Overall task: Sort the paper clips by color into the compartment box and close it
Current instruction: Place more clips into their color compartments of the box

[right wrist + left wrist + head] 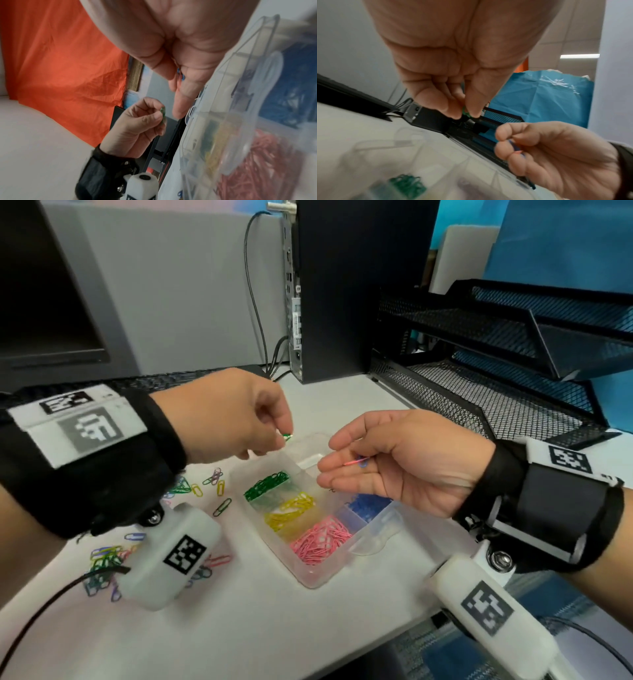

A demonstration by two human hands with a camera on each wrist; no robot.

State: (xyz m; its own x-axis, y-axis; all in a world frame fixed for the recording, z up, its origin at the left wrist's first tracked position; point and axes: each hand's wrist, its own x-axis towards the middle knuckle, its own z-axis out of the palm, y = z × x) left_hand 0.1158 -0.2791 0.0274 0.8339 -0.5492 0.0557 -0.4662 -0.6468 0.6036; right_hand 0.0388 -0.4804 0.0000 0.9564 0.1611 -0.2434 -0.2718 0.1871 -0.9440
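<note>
A clear compartment box (310, 580) stands open on the white desk, with green (267, 485), yellow (289, 510), pink (320, 539) and blue (368, 505) clip piles in separate cells. My left hand (279, 440) hovers over the box's far end and pinches a green paper clip (287, 437) between thumb and forefinger (465, 112). My right hand (334, 460) is palm up just right of it, above the box. Its curled fingers hold a pink and a blue clip (358, 462). Loose mixed clips (102, 563) lie left of the box, partly hidden by my left wrist.
A black mesh paper tray (496, 364) stands at the back right, with a computer tower (342, 285) and cables beside it. A keyboard (171, 380) and a monitor (51, 285) are at the back left. The desk's edge runs close at the front right.
</note>
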